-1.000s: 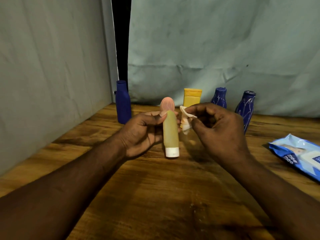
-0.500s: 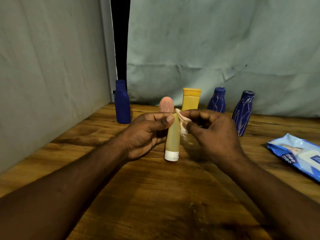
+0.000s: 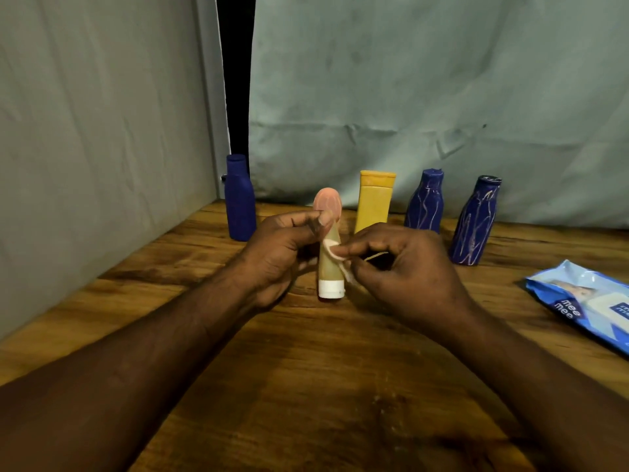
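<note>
In the middle of the frame: left hand [image 3: 282, 253] curls round the yellow tube [image 3: 329, 267], white cap down, near the surface [image 3: 306, 386] | right hand [image 3: 405, 277] pinches a small white pad [image 3: 335, 253] against the tube | step: likely wiping it | next: rub softly, hold the tube tight

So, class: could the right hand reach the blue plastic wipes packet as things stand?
Probably yes: the blue plastic wipes packet lies on the wooden table beside the right hand, nothing between, though that hand already pinches a small white wipe.
</note>
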